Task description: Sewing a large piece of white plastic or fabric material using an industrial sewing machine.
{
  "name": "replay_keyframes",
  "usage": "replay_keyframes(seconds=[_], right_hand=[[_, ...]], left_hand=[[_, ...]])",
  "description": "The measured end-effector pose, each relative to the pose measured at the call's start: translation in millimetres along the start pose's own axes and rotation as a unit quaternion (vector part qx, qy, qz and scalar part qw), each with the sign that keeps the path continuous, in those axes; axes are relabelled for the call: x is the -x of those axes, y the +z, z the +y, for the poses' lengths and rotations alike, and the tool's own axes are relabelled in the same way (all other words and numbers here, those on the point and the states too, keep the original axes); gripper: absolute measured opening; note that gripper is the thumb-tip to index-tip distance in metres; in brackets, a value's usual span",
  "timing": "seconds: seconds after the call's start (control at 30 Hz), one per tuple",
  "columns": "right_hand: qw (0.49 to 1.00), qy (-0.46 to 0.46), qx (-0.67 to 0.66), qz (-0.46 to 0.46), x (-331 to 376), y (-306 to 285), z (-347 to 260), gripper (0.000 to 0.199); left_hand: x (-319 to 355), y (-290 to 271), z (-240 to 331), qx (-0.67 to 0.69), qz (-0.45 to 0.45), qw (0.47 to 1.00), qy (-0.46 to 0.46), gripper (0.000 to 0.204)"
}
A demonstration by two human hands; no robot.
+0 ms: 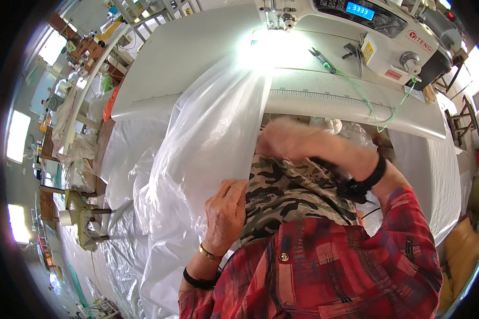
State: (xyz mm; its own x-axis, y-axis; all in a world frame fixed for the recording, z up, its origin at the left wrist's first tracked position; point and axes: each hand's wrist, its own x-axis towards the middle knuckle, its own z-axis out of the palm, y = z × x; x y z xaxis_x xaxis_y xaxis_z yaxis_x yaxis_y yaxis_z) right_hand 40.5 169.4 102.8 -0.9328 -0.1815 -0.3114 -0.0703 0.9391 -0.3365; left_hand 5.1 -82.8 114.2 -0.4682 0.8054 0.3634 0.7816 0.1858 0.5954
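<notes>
A long sheet of clear, whitish plastic film (207, 122) runs from under the needle area of a white sewing machine (380, 48) down over the table's front edge toward my lap. My left hand (226, 210) has its fingers curled on the right edge of this film, low down near my lap. Higher along the same edge is my right hand (279, 139), just in front of the table. Motion smears its fingers, so whether it grips the film cannot be made out. Bright lamp light washes out the spot where the film meets the needle.
Thread snips (323, 60) on a green cord (364, 98) lie on the pale sewing table (159, 69), right of the needle. A ruler scale (324, 95) runs along the table's front. More crumpled plastic (127, 250) hangs at the left. A cloth-covered stool (82, 218) stands further left.
</notes>
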Motion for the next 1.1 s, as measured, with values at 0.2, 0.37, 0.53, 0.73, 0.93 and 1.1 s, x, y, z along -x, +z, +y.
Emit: replay_keyframes(seconds=[0.2, 0.37, 0.53, 0.73, 0.93, 1.1], right_hand=[[0.907, 0.12, 0.091, 0.393, 9, -42, 68, 0.026], [0.863, 0.06, 0.094, 0.493, -11, -37, 99, 0.031], [0.899, 0.151, 0.083, 0.402, -9, -42, 105, 0.042], [0.909, 0.17, 0.065, 0.374, -9, -46, 104, 0.046], [0.903, 0.19, 0.068, 0.378, -9, -44, 102, 0.048], [0.902, 0.19, 0.056, 0.384, -8, -44, 100, 0.047]], left_hand=[[11, 11, 1, 0.033, 0.0, 0.998, -0.058, 0.031], [12, 18, 2, -0.02, -0.004, 1.0, -0.013, 0.037], [6, 27, 2, -0.016, -0.027, 0.999, -0.005, 0.034], [-9, 40, -7, 0.005, -0.075, 0.997, -0.001, 0.026], [-34, 49, -21, 0.018, -0.061, 0.998, 0.022, 0.022], [-65, 52, -24, 0.001, -0.082, 0.996, 0.042, 0.022]])
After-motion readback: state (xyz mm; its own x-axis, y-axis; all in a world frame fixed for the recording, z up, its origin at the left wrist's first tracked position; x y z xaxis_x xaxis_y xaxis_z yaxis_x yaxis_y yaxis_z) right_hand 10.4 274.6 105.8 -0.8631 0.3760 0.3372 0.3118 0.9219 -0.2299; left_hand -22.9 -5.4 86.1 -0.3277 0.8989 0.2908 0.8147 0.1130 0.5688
